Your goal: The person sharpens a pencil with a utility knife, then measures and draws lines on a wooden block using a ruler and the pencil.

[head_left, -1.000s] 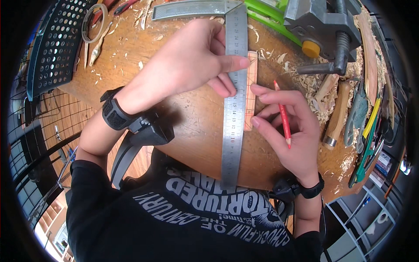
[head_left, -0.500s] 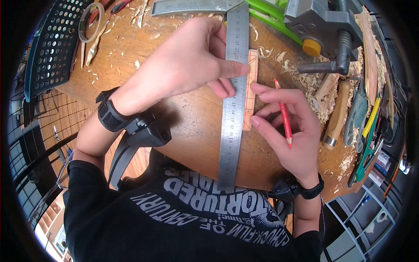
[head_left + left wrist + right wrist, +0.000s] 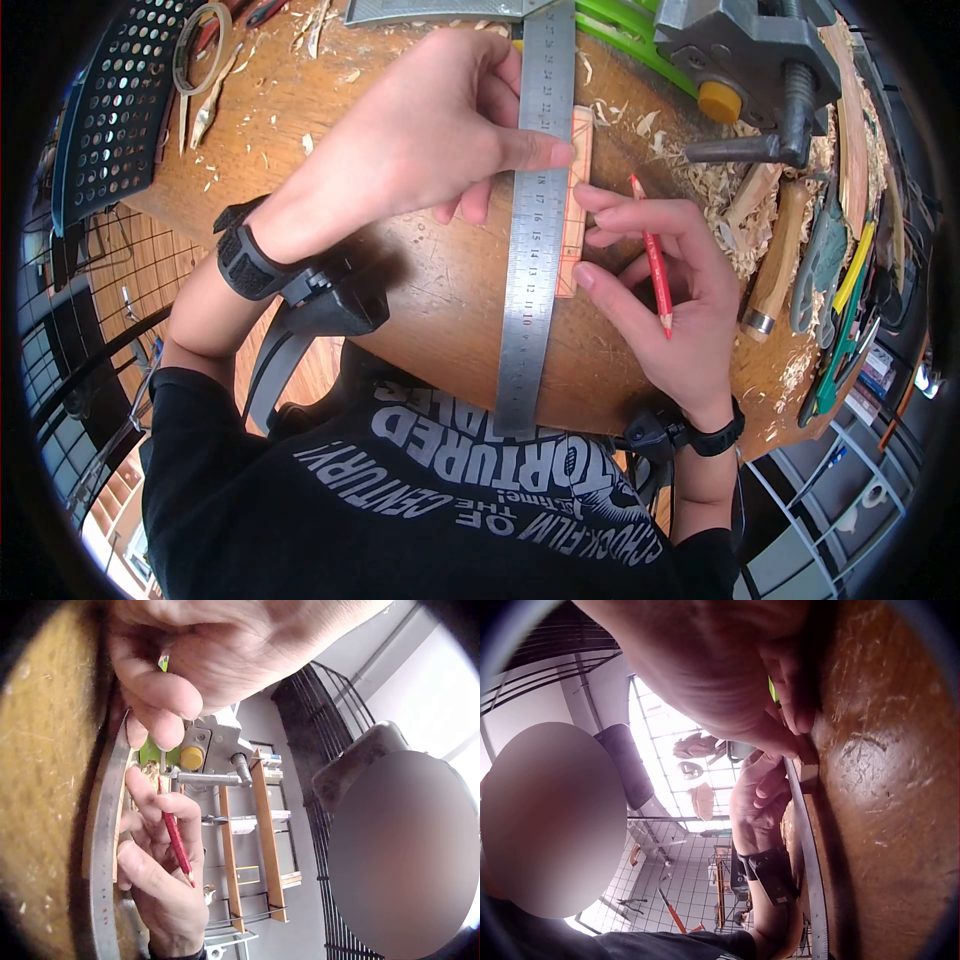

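A try square's steel ruled blade (image 3: pixel 532 260) runs up the bench alongside a narrow wooden strip (image 3: pixel 569 262) marked with red lines. My left hand (image 3: pixel 430 140) holds the blade from its left side. Its thumb lies across the markings, the tip at the strip, and the other fingers bend at the blade's left edge. My right hand (image 3: pixel 690 290) keeps a red pencil (image 3: pixel 657 270) tucked between its fingers, one point up and away from the strip. The thumb and fingertips of that hand touch the strip's right side. In the right wrist view, the strip's end (image 3: pixel 808 774) shows beside the blade.
A metal vise (image 3: pixel 745 60) stands at the back right, its handle reaching toward the strip. Wood shavings, a wooden handle (image 3: pixel 778 260) and several tools crowd the right side. At the back left are a perforated dark rack (image 3: pixel 115 110) and a roll of tape (image 3: pixel 203 50).
The blade has turned slightly, its near end going left. The left hand's lower fingertips have drawn off the blade to the left. The strip has shifted slightly away; the pencil stays in the right hand.
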Tool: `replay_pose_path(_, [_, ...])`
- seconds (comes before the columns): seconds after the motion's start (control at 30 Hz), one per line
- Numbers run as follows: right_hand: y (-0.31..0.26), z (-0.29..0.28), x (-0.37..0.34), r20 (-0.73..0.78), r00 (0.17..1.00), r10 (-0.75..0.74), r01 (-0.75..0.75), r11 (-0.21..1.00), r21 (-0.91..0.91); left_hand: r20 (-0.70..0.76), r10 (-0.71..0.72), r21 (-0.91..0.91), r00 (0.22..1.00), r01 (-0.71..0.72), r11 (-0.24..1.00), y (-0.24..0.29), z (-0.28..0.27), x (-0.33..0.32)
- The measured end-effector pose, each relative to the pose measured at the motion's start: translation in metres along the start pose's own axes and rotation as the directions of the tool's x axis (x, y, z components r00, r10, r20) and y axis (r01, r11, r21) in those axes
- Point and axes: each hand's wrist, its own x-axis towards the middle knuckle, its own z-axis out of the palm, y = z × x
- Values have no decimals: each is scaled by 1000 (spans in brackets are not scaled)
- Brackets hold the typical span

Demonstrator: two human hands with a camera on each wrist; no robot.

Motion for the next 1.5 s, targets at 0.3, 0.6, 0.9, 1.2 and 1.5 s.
replay_pose_path(0.3, [-1,1,1,-49,999,-13,13,1000,-3,-11,12,1,1000,-12,1000,-2,1,1])
replay_pose_path(0.6, [-5,1,0,-54,997,51,-51,999,10,15,-50,-67,999,51,997,3,-2,1])
replay_pose_path(0.9, [-9,0,1,-36,998,42,-43,999,-22,41,-90,-99,995,93,991,8,-6,0])
replay_pose_path(1.2, [-10,0,0,-31,997,70,-70,998,-8,50,-99,-57,994,101,993,8,-6,-1])
replay_pose_path(1.5, [-7,-1,1,-27,999,46,-47,999,-24,59,-92,-59,994,95,994,8,-6,0])
